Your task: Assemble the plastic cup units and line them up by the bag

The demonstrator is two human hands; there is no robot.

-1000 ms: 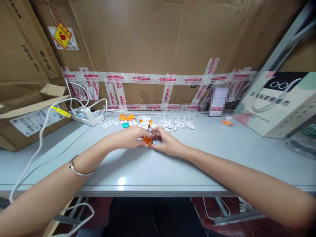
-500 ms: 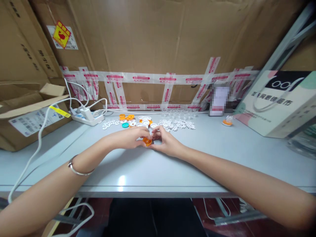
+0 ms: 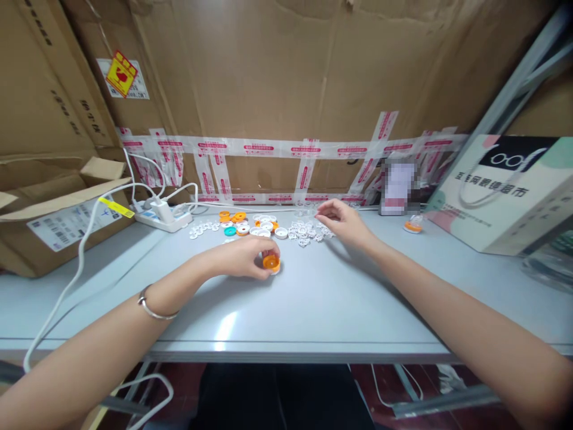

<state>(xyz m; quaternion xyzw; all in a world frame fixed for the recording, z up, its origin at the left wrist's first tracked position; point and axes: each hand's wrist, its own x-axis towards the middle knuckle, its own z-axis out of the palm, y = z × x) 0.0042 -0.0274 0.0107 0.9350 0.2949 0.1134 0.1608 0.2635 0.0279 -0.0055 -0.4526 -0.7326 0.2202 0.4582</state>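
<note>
Since the earlier frame, the right hand (image 3: 344,222) has left the small round orange plastic cup (image 3: 271,263) and gone towards the back, while the left hand (image 3: 250,257) has stayed with it. That cup is held between the left thumb and fingers, near the middle of the pale grey tabletop (image 3: 322,310), its hollow side showing and a white edge visible beneath. Right fingers and thumb are bent beside the clear plastic cups (image 3: 304,210); whether they have closed on one I cannot tell.

Just beyond the left hand lie loose white plastic rings (image 3: 281,233), orange plastic rings (image 3: 224,216) and a teal plastic disc (image 3: 230,231); a heap of small white plastic pieces (image 3: 304,233) spreads nearer the right hand. Farther right, an orange-based piece with a clear top (image 3: 413,224) stands apart, near the patterned paper bag (image 3: 492,203).

Judging by that one, a single piece looks complete, and the cup in hand appears partly assembled, with no clear top visible on it. Most parts remain loose, so much seems left.
</note>
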